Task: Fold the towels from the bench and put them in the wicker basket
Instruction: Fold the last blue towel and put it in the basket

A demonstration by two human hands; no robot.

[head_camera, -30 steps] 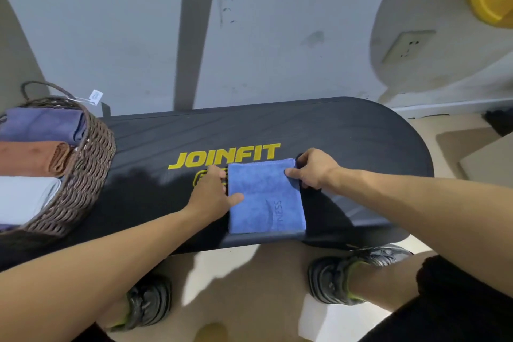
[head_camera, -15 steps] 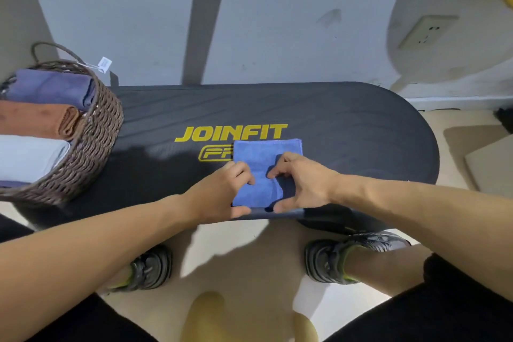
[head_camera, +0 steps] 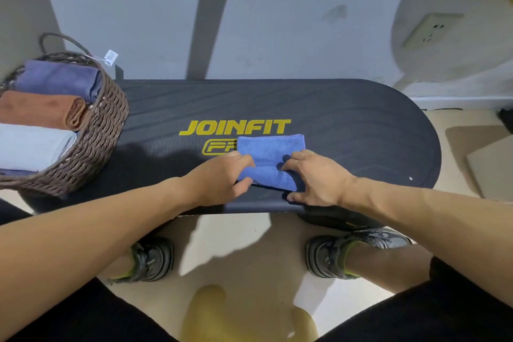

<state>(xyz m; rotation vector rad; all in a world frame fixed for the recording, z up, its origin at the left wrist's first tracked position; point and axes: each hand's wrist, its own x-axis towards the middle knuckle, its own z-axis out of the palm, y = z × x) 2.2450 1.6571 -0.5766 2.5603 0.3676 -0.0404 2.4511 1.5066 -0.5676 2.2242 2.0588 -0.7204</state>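
Nearest the camera, the person's two shoes (head_camera: 151, 258) stand on the pale floor (head_camera: 236, 244) under the near edge of the black table (head_camera: 347, 130). Just above that edge both hands work the blue towel (head_camera: 270, 147). The left hand (head_camera: 222, 178) has its fingers curled over the towel's left side with the thumb tucked beneath, pinching the cloth. The right hand (head_camera: 313, 175) curls its fingers onto the right side, while its thumb lies low along the table near the rim. The towel is already a small packet, lying on the table partly over the yellow logo (head_camera: 236, 128), and its near flap looks raised off the surface.

By the look of it, the step in hand is the last fold of this towel. The next move calls for laying the flap flat and square, then carrying the packet left to the wicker basket (head_camera: 91, 141), which sits at the table's left end, well apart from the hands.

The towel lies close to the near rim, so a slip could drop it to the floor. The table between hands and basket is bare, giving open passage. Three folded towels (head_camera: 41, 108) already fill much of the basket, leaving little visible room.
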